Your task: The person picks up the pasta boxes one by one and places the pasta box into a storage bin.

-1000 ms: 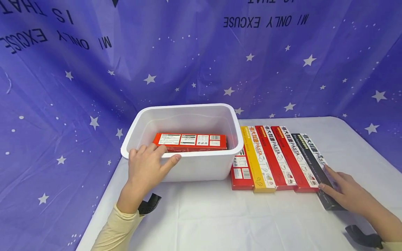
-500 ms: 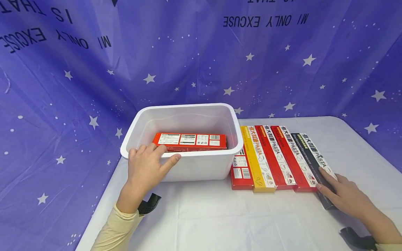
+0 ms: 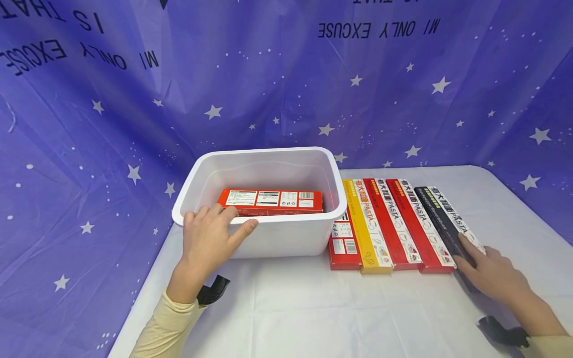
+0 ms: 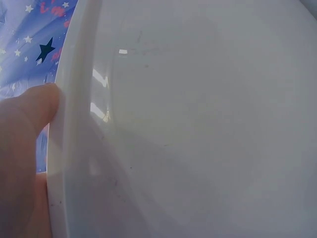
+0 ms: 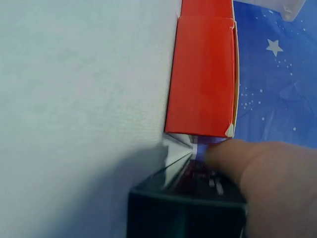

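Observation:
My left hand (image 3: 208, 241) grips the front rim of the white plastic bin (image 3: 282, 238), its fingers over the edge and thumb outside; the left wrist view shows the thumb (image 4: 34, 106) against the rim. Inside the bin lies a red pasta box (image 3: 270, 200), label side up. At the right, my right hand (image 3: 494, 276) holds the near part of a black pasta box (image 3: 440, 223) between thumb and fingers. The right wrist view shows the black box's end close up, beside the end of a red pasta box (image 5: 203, 74).
Left of the black box, a yellow pasta box (image 3: 358, 228) and two red ones, the middle red box (image 3: 391, 228) and the right red box (image 3: 418, 233), lie side by side. Another red box (image 3: 344, 261) is partly hidden by the bin. A purple star-patterned cloth (image 3: 268, 74) hangs behind.
My right hand has shifted left and closed around the black pasta box, which has moved slightly away from me. My left hand and the bin have stayed in place.

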Motion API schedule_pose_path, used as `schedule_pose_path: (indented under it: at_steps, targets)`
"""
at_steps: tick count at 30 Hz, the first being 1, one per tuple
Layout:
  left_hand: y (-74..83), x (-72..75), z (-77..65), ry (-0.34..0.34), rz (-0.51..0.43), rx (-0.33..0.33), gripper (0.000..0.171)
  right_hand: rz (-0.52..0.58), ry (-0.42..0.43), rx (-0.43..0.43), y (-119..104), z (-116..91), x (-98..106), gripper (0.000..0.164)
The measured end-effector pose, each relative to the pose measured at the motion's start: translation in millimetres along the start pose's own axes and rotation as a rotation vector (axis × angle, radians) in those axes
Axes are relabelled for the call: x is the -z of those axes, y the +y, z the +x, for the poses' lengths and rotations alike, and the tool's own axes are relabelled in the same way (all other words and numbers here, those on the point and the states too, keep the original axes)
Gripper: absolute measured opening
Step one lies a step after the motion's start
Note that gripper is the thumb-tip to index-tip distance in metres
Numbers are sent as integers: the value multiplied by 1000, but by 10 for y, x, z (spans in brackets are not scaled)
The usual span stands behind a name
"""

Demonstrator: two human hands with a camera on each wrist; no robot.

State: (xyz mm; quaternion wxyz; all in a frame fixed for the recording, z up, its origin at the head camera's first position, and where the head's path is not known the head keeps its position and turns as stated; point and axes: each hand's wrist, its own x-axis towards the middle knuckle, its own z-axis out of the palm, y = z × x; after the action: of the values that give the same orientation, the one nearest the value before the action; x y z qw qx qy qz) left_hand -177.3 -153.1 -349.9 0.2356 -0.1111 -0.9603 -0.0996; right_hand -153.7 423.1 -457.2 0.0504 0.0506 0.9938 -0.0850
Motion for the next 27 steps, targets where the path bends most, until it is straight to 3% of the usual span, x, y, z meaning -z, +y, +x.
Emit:
schedule_pose_path:
  at_steps: [5, 13, 27]
  targets:
    - [-10, 4, 4, 4, 2, 0, 52, -13, -5, -36, -42, 82, 11, 90]
    - [1, 2, 2, -2, -1, -1, 51, 20, 29, -104, -65, 157, -11, 80]
    - [1, 1, -7, -4, 2, 3, 52, -5, 97, -109, -12, 188, -47, 87]
